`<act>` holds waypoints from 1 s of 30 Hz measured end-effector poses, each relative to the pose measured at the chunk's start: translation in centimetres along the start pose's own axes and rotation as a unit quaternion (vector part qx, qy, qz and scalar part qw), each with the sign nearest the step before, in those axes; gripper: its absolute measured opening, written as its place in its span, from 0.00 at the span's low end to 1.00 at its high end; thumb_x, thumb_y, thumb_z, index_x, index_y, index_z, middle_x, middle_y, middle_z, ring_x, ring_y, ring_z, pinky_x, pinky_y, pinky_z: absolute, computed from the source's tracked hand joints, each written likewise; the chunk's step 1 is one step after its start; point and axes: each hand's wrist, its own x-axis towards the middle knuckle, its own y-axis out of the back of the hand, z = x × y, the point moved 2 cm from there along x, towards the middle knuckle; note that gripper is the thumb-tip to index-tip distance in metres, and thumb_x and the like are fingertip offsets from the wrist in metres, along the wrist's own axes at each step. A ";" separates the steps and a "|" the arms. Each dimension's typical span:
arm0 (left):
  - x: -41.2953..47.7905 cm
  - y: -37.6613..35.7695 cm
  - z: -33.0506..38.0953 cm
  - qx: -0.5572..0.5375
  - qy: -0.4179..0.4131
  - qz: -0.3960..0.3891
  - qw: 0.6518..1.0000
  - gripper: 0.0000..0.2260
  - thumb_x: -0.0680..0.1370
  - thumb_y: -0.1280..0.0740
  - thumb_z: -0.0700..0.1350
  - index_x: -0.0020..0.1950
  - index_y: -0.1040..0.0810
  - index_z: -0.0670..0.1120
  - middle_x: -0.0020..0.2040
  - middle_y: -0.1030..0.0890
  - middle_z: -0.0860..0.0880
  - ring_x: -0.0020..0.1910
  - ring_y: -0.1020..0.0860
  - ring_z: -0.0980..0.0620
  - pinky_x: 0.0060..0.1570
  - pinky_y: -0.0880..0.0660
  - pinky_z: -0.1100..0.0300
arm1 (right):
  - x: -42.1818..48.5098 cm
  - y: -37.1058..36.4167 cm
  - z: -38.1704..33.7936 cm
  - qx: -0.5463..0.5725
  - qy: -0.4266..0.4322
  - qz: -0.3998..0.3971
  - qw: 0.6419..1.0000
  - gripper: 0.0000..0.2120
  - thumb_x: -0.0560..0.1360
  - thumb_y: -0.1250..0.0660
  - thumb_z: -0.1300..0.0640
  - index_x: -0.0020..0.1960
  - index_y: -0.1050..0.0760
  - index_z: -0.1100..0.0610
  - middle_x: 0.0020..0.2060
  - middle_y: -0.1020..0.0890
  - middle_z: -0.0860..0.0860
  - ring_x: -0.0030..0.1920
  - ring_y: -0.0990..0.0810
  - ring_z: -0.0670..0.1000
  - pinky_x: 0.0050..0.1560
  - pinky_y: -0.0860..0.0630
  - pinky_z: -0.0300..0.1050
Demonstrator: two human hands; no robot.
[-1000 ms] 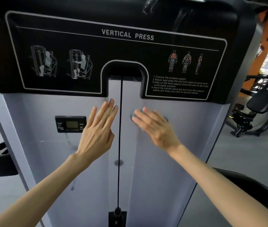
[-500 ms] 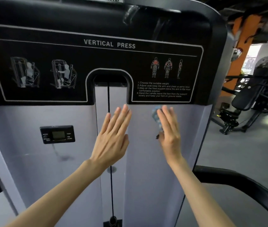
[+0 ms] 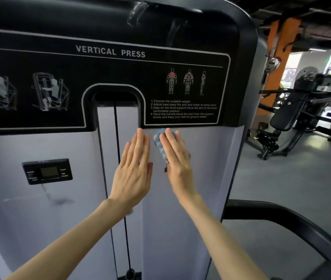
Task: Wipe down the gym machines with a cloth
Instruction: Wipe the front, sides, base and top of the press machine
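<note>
The blue-and-white cloth (image 3: 160,143) lay directly under the lower edge of the black instruction placard (image 3: 104,77) on the vertical press (image 3: 248,81), flat against the grey shroud (image 3: 209,170). The right hand (image 3: 177,158) covered it, fingers straight and together with the tips almost touching the placard's edge, so the hand pressed the cloth rather than gripped it. The cloth's long axis ran up and down, leaning slightly. Only its left edge showed past the index finger.

The placard blocked any stroke further up on the shroud, which stretched away below it and out towards its right end. That was probably the way the next stroke would go. The right hand was the nearer one, being already on the cloth.

The left hand (image 3: 134,170) lay flat beside it below the placard, fingers straight and closed up, holding nothing. Its fingertips reached the placard's cut-out and it covered part of the cable (image 3: 117,136).

A second earlier the right hand's fingers had slanted up and to the left, with the cloth well below the placard. By now they pointed nearly straight up and the cloth had climbed to the placard's edge. The left hand had crossed from the left of the cable to lie partly over it.
</note>
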 end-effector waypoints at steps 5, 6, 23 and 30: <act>0.1 -0.8 0.7 -0.031 0.023 0.008 0.999 0.31 0.81 0.46 0.43 0.79 0.58 0.37 0.80 0.61 0.41 0.80 0.57 0.44 0.78 0.58 0.52 | -1.8 3.6 7.9 -0.102 -0.147 0.096 0.979 0.34 0.73 0.36 0.78 0.75 0.40 0.59 0.74 0.37 0.54 0.77 0.45 0.52 0.73 0.36 0.53; 0.2 -0.9 0.9 -0.041 0.026 0.009 0.999 0.32 0.81 0.45 0.42 0.79 0.58 0.37 0.80 0.61 0.40 0.79 0.57 0.43 0.78 0.57 0.52 | -2.0 4.2 8.6 -0.127 -0.168 0.107 0.972 0.36 0.72 0.35 0.78 0.75 0.40 0.60 0.74 0.37 0.54 0.77 0.45 0.52 0.74 0.37 0.51; 0.1 -1.5 1.0 -0.081 0.020 0.004 0.996 0.35 0.79 0.45 0.42 0.78 0.65 0.39 0.79 0.65 0.41 0.79 0.60 0.42 0.76 0.50 0.48 | 5.1 5.8 8.0 0.096 -0.475 0.355 0.800 0.19 0.84 0.48 0.58 0.73 0.35 0.60 0.70 0.32 0.55 0.66 0.32 0.47 0.61 0.33 0.31; 0.1 -1.6 1.1 -0.100 0.027 0.003 0.995 0.33 0.80 0.48 0.43 0.78 0.63 0.38 0.79 0.64 0.41 0.79 0.60 0.42 0.77 0.59 0.56 | -2.6 2.9 7.3 0.053 -0.523 0.365 0.768 0.17 0.82 0.46 0.61 0.69 0.30 0.64 0.63 0.27 0.61 0.62 0.27 0.59 0.60 0.30 0.38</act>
